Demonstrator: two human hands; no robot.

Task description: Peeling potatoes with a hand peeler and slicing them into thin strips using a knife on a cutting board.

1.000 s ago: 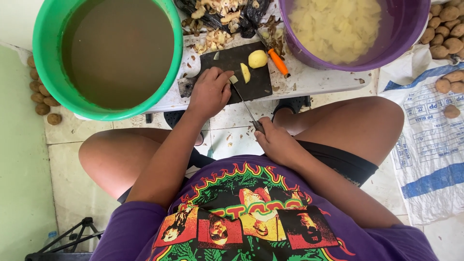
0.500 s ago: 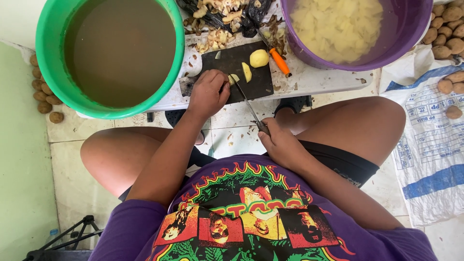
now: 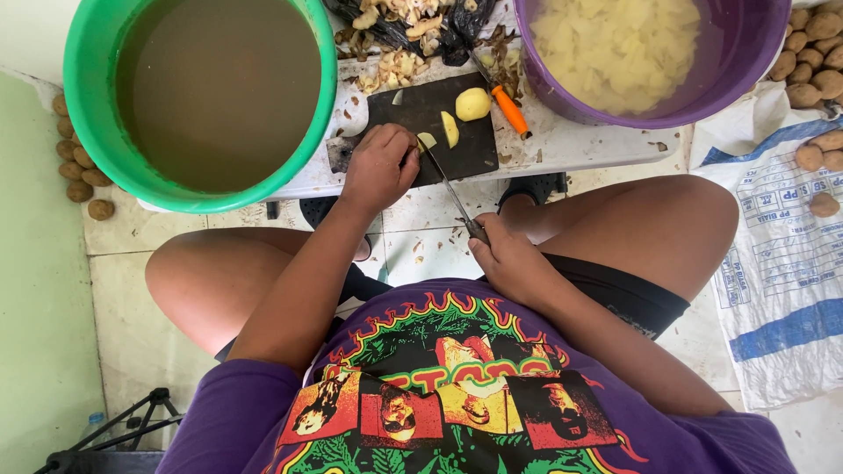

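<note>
The left hand point(image 3: 379, 169) was curled down on the black cutting board point(image 3: 421, 110), its fingers closed over a piece of peeled potato point(image 3: 426, 140) of which only a small pale end showed at the fingertips. The right hand point(image 3: 507, 261) was closed around the handle of a long thin knife point(image 3: 450, 186); it sat nearer to the body than the left hand, above the floor between the knees. The blade ran from this hand up and across to the held piece, and its tip met the potato just beside the left fingertips.

Just beyond the left fingertips lay a cut potato slice point(image 3: 450, 129) on the board, and a little farther away lay a rounded peeled potato half point(image 3: 472, 104). An orange-handled peeler point(image 3: 507, 111) lay past the far right corner of the board, on the white tabletop point(image 3: 571, 145). Potato peels point(image 3: 386, 70) were heaped beyond the board, partly on a black plastic bag point(image 3: 457, 35).

To the left of the left hand stood a green basin point(image 3: 97, 132) with cloudy brown water, very near the wrist. Far from the right hand, ahead of it, stood a purple basin point(image 3: 746, 70) filled with cut potato pieces in water. Unpeeled potatoes point(image 3: 812, 53) lay on a white woven sack point(image 3: 781, 263) to the right of the right hand, and more of them on the floor beyond the green basin.
</note>
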